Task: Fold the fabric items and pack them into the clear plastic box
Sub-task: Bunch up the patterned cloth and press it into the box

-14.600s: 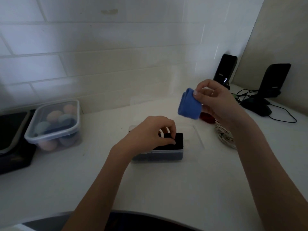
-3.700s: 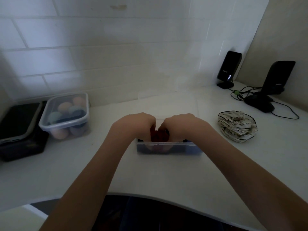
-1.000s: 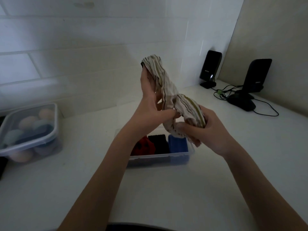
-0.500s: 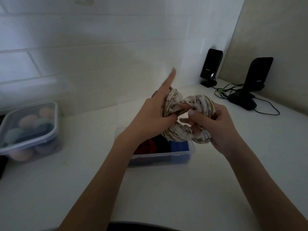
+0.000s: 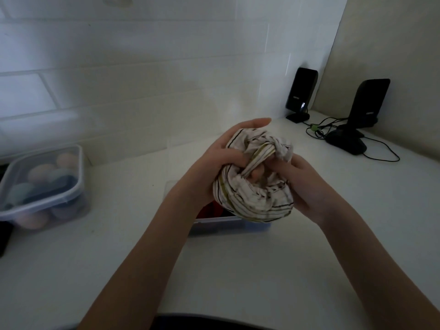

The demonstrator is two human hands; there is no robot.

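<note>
A cream cloth with dark and olive stripes (image 5: 252, 198) is bunched into a round bundle held in the air between both hands. My left hand (image 5: 214, 167) grips its left side, fingers curled over the top. My right hand (image 5: 307, 186) holds the right side, fingers tucked into the folds. Directly under the bundle stands the clear plastic box (image 5: 226, 226) on the white counter; a red fabric item (image 5: 209, 210) shows inside it, and the rest of its contents are hidden by the cloth.
A lidded plastic container (image 5: 42, 184) of pastel round items stands at the left. Two black speakers (image 5: 301, 94) (image 5: 366, 103) with trailing cables (image 5: 319, 129) occupy the back right corner. A tiled wall runs behind the counter (image 5: 238, 270).
The striped cloth went from a long twisted strip held upright to a compact ball. Both hands have closed in around it and lowered it just above the box.
</note>
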